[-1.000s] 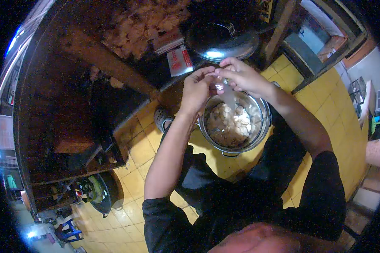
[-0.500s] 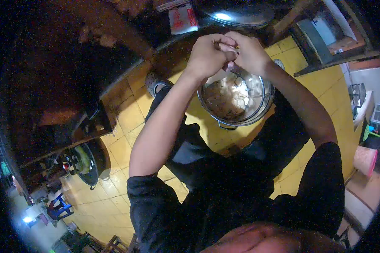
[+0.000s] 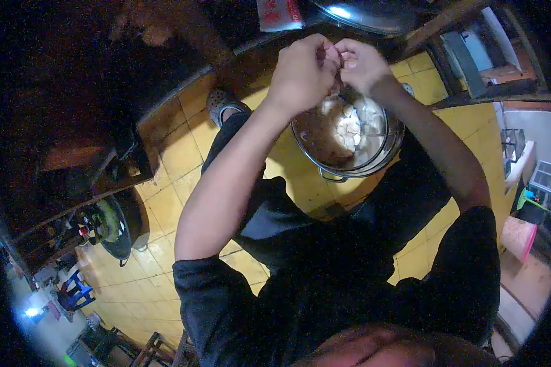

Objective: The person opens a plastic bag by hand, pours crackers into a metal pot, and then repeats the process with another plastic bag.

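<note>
Over the far rim of a metal pot (image 3: 333,172), my left hand (image 3: 306,70) and my right hand (image 3: 362,66) meet, fingers bent and fingertips pinched together. Whatever lies between the fingertips is small and mostly hidden, and I cannot tell what it is. Below them, a shallower round container sits in the pot's mouth. Small pale pieces (image 3: 349,129), brightly lit, lie in it beside a brownish mass (image 3: 318,137). The pot stands between my legs and has a loop handle on its near side.
Yellow tiles (image 3: 171,159) cover the floor. A dark wok-like pan (image 3: 121,241) with green contents lies at left, near a blue stool (image 3: 78,290). A red-and-white packet (image 3: 280,15) and a large shiny lid-like object (image 3: 367,15) are beyond my hands. A pink-rimmed bin (image 3: 519,238) stands at right.
My hands have shifted from closely overlapped to slightly apart, with only the fingertips meeting. The view has tilted a little, moving the pot slightly right in the picture.
</note>
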Demonstrator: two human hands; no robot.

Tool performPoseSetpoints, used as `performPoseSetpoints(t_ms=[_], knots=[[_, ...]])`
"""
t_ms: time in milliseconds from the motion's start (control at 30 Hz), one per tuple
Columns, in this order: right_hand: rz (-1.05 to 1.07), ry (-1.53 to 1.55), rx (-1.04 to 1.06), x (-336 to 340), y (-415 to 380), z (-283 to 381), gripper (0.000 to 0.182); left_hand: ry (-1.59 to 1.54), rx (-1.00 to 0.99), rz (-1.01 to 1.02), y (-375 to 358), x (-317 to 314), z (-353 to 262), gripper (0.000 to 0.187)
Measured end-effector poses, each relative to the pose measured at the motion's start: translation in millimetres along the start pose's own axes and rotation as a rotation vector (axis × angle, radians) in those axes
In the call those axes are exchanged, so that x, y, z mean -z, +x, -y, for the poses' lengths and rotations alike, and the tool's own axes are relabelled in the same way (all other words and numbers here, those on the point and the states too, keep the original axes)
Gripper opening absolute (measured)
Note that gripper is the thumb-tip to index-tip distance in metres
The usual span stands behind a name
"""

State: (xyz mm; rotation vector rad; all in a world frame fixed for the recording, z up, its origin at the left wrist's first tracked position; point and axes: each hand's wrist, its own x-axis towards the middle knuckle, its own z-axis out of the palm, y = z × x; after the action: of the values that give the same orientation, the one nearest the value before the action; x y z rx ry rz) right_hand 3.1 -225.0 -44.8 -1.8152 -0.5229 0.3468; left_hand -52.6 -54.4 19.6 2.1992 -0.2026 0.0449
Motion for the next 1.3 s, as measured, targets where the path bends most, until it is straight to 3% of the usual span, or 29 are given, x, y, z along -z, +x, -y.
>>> performPoseSetpoints(t_ms=[33,67,100,133,167,200,267,300,333,400,433,467,500,533,600,733,767,867,1033,1100,1233,1300], knots=[[-0.029,-0.135,0.232,-5,1,-3,0.032,-0.188,0.027,0.062,1,-1,5,0.017],[-0.03,-0.137,0.231,-5,0,-6,0.032,-0.375,0.054,0.125,2,-1,11,0.015],[-0.096,-0.432,0.379,-8,-3,3,0.034,-0.374,0.048,0.124,2,4,9,0.015],[-0.162,-0.727,0.519,-9,-5,10,0.035,-0.185,-0.04,0.069,-2,11,5,0.015],[-0.152,-0.731,0.432,-8,-6,13,0.026,0.003,-0.125,0.018,-5,17,2,0.016],[-0.151,-0.732,0.429,-2,-7,19,0.026,-0.001,-0.125,0.019,-7,23,3,0.016],[0.185,-0.369,-0.077,12,-8,34,0.03,0.142,-0.231,-0.046,-11,34,6,0.02],[0.389,-0.286,-0.439,16,-7,46,0.025,0.04,-0.139,0.016,-11,37,6,0.025],[0.397,-0.286,-0.444,17,-9,39,0.025,0.036,-0.131,0.016,-11,42,6,0.025],[0.654,-0.195,-0.36,16,-16,6,0.036,0.199,-0.187,-0.062,-14,49,7,0.028],[0.684,-0.393,-0.512,7,-19,-11,0.043,0.197,-0.182,-0.063,-15,51,7,0.028],[0.802,-0.43,-0.51,4,-21,-32,0.047,0.189,-0.175,-0.062,-18,54,6,0.027],[0.868,-0.716,-0.353,-10,-24,-84,0.051,0.179,-0.166,-0.059,-19,55,6,0.027],[0.737,-0.61,0.081,-8,-48,-150,0.053,0.178,-0.16,-0.062,-19,55,5,0.027],[0.781,-0.872,0.163,-31,-57,-201,0.048,0.267,-0.105,-0.055,-18,54,4,0.024],[0.747,-0.71,-0.196,-79,-76,-257,0.044,0.303,-0.149,-0.111,-19,47,6,0.029],[0.711,-0.632,-0.259,-85,-83,-264,0.044,0.277,-0.245,-0.195,-20,43,12,0.03],[0.631,-0.493,-0.362,-94,-102,-275,0.041,0.218,-0.154,-0.138,-20,35,11,0.028],[0.622,-0.478,-0.395,-100,-116,-269,0.037,0.104,-0.201,-0.163,-20,36,5,0.018],[0.649,-0.512,-0.374,-100,-116,-263,0.035,0.059,-0.149,-0.184,-20,37,1,0.035],[0.682,-0.626,-0.342,-102,-109,-246,0.032,0.178,-0.259,-0.197,-16,33,6,0.034],[0.718,-0.707,-0.311,-102,-104,-231,0.031,0.217,-0.117,-0.046,-15,34,5,0.03]])
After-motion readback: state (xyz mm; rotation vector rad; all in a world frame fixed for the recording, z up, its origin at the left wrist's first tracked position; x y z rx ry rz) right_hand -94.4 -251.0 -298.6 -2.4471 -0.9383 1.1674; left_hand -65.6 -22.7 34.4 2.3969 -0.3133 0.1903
